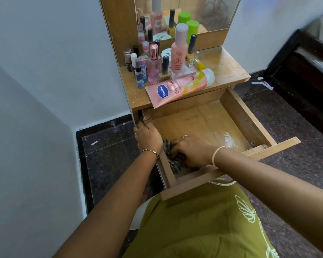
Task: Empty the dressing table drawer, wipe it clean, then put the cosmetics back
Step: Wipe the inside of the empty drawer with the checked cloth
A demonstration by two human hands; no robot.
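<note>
The wooden drawer (248, 120) is pulled out of the dressing table, and its bottom is bare except for white smears near the front right. My right hand (191, 151) is inside it at the front left, gripping a dark striped cloth (172, 160) against the drawer floor. My left hand (147, 135) holds the drawer's left wall, fingers curled over its edge. The cosmetics stand on the tabletop (225, 69): a pink Vaseline tube (177, 88) lying across the front edge, a pink bottle (178, 51), nail polish bottles and small perfume bottles (153, 66).
A mirror (209, 13) stands behind the bottles. A white wall runs along the left, with dark tiled floor (108, 157) below. A dark bed frame (306, 67) stands at the right. Paper scraps (263, 83) lie on the floor beside the table.
</note>
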